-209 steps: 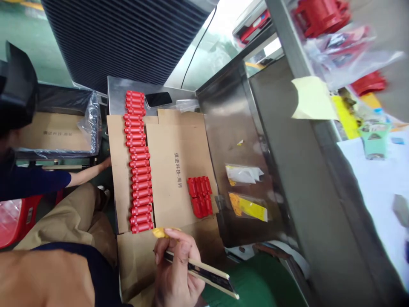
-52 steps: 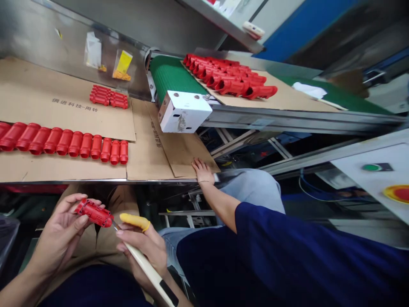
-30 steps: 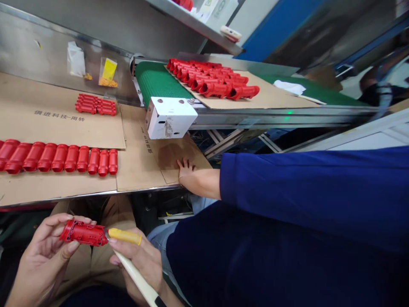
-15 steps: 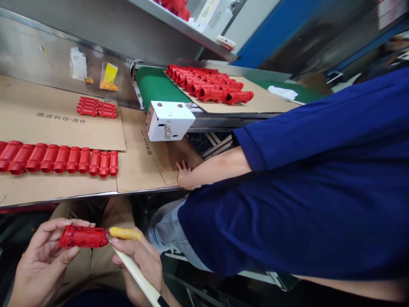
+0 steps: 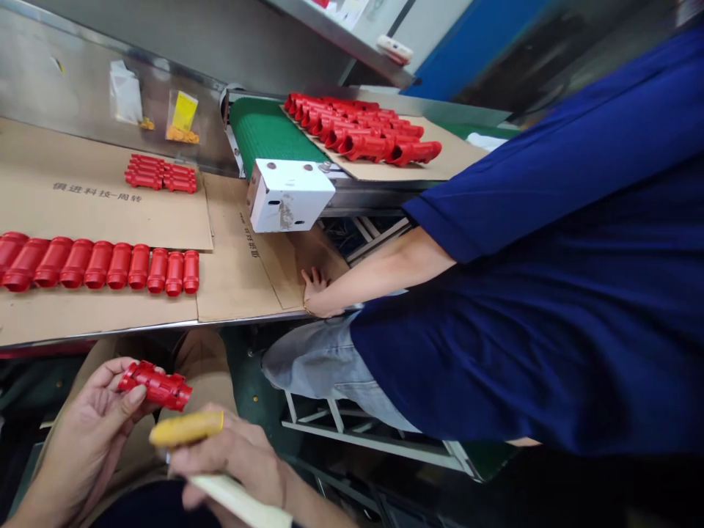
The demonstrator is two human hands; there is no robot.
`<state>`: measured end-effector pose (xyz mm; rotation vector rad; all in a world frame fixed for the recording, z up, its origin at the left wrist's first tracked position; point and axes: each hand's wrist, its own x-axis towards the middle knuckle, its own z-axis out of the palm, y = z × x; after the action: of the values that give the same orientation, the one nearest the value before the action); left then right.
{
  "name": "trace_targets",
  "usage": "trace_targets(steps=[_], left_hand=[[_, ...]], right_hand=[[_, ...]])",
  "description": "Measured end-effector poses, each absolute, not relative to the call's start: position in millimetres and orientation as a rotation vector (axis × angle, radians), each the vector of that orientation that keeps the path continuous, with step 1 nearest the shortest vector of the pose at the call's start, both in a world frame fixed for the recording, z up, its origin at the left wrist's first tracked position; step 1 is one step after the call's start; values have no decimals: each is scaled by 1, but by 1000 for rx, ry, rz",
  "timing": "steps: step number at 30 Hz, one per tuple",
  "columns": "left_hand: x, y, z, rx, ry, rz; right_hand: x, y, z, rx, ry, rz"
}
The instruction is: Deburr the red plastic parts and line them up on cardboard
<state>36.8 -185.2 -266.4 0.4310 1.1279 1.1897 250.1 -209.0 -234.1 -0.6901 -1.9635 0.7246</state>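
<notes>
The right hand (image 5: 231,462) has drawn away from the part it was working at; it curls around a cream-handled tool (image 5: 236,500), with a yellow finger cot (image 5: 185,428) on the forefinger. The half-open left hand (image 5: 91,429) grips a red molded plastic part (image 5: 157,385) near the person. Farther off, red parts (image 5: 99,265) lie on cardboard sheets (image 5: 104,220) atop a metal-edged bench (image 5: 110,328). A co-worker's hand (image 5: 314,290) rests on the cardboard, and more red parts (image 5: 352,125) sit on a green conveyor belt (image 5: 269,128).

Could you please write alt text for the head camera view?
The person's left hand holds a red plastic part, while the right hand, wearing a yellow finger cot, holds a cream-handled tool. Red parts lie in rows on cardboard beside a co-worker's hand.
</notes>
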Motion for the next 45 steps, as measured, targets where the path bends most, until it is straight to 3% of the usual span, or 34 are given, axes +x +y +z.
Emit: trace_targets(steps=[3,7,11,30,36,41,45], left_hand=[[34,-190,-262,563,1171,1316],[37,-201,-257,743,1268,1395],[41,-206,-256,801,1302,1367],[41,-209,-257,926,1289,1371],[29,-203,-280,1051,1220,1383],[28,-193,-281,716,1076,1284],[39,-192,-261,543,1089,1325]], right_hand=[[245,-217,-237,-712,-1683,917],[244,-213,-245,-994,-1641,546],[242,-207,-252,-932,-1735,392],[244,-211,-255,-902,-1768,389],[250,-211,-254,-954,-1842,536],[268,-204,-265,-883,-2023,268],[282,-202,-265,-1197,-1532,359]])
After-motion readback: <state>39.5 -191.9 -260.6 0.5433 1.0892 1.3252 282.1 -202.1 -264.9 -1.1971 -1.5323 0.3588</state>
